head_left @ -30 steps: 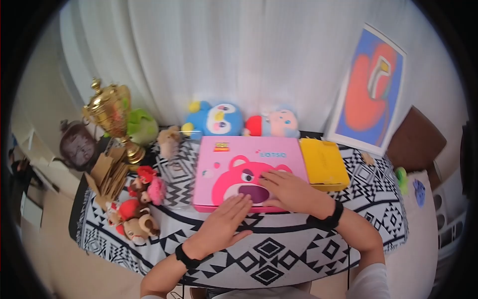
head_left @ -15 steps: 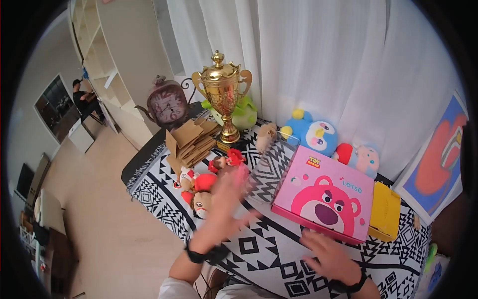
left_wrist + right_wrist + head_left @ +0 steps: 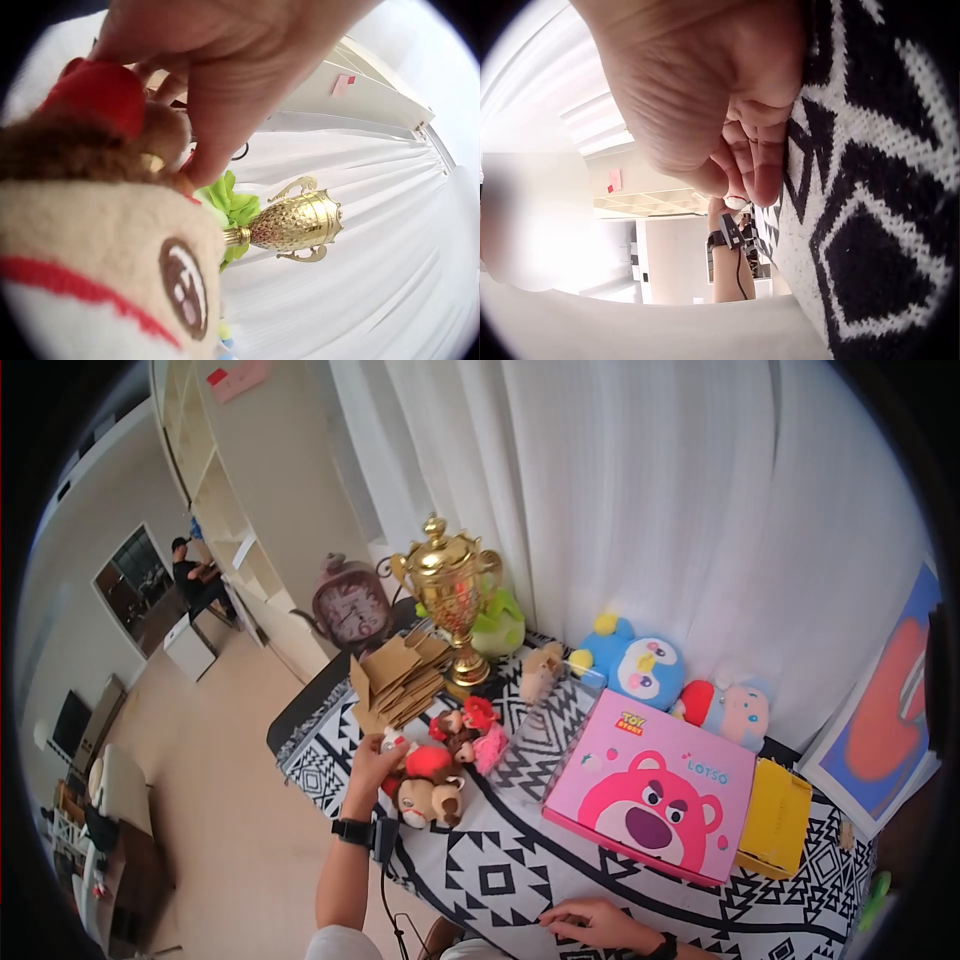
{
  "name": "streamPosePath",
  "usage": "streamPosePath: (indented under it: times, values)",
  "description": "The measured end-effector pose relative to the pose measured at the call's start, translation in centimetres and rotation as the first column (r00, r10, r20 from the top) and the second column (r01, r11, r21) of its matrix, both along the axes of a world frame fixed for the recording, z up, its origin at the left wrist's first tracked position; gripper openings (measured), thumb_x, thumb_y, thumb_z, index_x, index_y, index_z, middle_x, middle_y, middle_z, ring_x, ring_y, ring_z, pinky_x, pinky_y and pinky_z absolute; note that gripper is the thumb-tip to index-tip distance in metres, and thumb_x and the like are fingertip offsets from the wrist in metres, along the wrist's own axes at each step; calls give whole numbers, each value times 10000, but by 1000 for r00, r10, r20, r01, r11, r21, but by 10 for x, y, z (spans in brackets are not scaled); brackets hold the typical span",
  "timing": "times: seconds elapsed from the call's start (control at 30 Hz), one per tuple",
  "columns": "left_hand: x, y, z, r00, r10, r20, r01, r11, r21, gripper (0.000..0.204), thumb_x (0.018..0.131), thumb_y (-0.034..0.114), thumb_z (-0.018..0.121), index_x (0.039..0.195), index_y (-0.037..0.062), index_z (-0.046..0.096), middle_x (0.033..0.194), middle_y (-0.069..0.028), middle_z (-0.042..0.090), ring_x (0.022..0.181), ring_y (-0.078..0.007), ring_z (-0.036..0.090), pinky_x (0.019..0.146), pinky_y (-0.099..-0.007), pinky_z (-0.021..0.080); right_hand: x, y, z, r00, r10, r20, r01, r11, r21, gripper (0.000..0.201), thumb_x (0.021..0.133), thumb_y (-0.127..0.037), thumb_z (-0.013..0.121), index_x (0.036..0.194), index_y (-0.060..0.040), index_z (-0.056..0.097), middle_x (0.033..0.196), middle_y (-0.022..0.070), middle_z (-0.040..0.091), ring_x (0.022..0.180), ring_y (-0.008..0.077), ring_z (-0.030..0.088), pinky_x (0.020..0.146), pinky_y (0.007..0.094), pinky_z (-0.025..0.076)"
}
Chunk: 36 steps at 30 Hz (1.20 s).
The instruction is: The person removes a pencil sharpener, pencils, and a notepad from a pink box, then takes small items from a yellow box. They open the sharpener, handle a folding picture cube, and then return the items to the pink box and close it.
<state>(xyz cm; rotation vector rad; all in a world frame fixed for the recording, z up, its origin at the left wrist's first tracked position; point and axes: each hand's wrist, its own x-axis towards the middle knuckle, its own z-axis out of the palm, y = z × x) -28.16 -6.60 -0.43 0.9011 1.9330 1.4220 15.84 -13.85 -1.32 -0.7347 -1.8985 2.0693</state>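
At the table's left side my left hand [image 3: 372, 765] pinches a small plush toy [image 3: 397, 744] with a pale head and red trim. Its fingers and thumb close around a red and brown part in the left wrist view, where a plush face [image 3: 112, 232] with an embroidered eye fills the near side. Beside it lie a brown plush [image 3: 430, 800] with a red body and a pink-and-red doll [image 3: 484, 743]. My right hand [image 3: 600, 922] rests on the patterned tablecloth [image 3: 494, 876] near the front edge, fingers loosely bent and holding nothing.
A pink Lotso box [image 3: 655, 785] lies closed beside a yellow box [image 3: 780, 820]. Behind the toys stand folded cardboard pieces [image 3: 398, 680], a gold trophy [image 3: 447, 585] and a clock [image 3: 350, 605]. Blue plush toys [image 3: 640, 665] line the curtain; a framed picture [image 3: 880, 710] leans at right.
Both hands have left the pink box. The left hand has moved left to the plush toys and grips one; the right has dropped to the front tablecloth. The head view has turned left.
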Motion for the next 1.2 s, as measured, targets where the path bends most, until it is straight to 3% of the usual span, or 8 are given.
streamPosePath:
  times: [0.07,0.17,0.23,0.27,0.4,0.57,0.8,1.2]
  values:
    - [5,-1,-3,998,20,-53,-15,994,104,498,751,182,802,1111,-40,540,944,-67,574,835,-149,615,680,-243,510,0,0,1,997,10,-72,2,986,168,238,924,-106,614,1143,-16,638,1100,63,643,863,103,635,718,224,521]
    - [15,-6,17,777,185,-602,-80,977,197,483,715,145,799,1114,38,548,1099,-111,485,932,-184,573,754,-299,515,0,1,-9,990,-9,-140,32,987,161,238,927,-98,608,1152,-22,628,1162,63,607,924,106,618,739,232,520]
    - [28,-5,38,858,232,-458,-68,936,345,529,667,115,802,1115,30,533,1141,-158,472,1064,-280,520,876,-371,474,1,-2,-7,987,-15,-159,31,994,102,231,931,-102,598,1146,-21,623,1164,59,600,918,124,616,758,255,522]
    - [34,-6,56,593,271,-758,110,906,410,516,669,65,765,1124,31,524,1190,-169,474,1113,-314,498,929,-379,443,0,-1,-7,991,-22,-134,32,997,66,219,931,-110,595,1127,-15,622,1136,65,604,906,141,620,776,260,521]
    - [115,7,128,786,6,-618,316,855,411,515,703,-39,683,1181,-5,493,1207,-121,477,1164,-246,502,1016,-330,394,0,-4,-14,984,-8,-179,49,973,225,188,923,-115,594,1069,1,618,1025,83,608,831,170,613,736,269,502]
    - [205,79,173,433,-41,-900,568,788,238,525,661,50,764,1146,28,563,1184,-148,513,1111,-309,518,971,-377,419,1,-2,-11,978,-6,-209,56,971,234,157,920,-113,591,1019,6,614,943,92,596,770,190,593,687,290,476]
    - [234,216,97,359,-140,-923,608,785,117,528,652,93,768,1139,43,569,1165,-184,482,1089,-371,477,950,-421,431,3,-3,-15,971,-29,-239,96,957,275,153,919,-98,582,1033,-1,614,946,96,597,775,204,589,691,301,482]
    - [234,217,62,148,-244,-958,535,835,-130,610,591,207,859,1100,61,558,1084,-160,474,1049,-361,467,906,-420,439,3,-1,-12,980,-17,-197,67,965,252,156,928,-109,580,1036,-4,622,962,96,606,787,196,599,688,296,485]
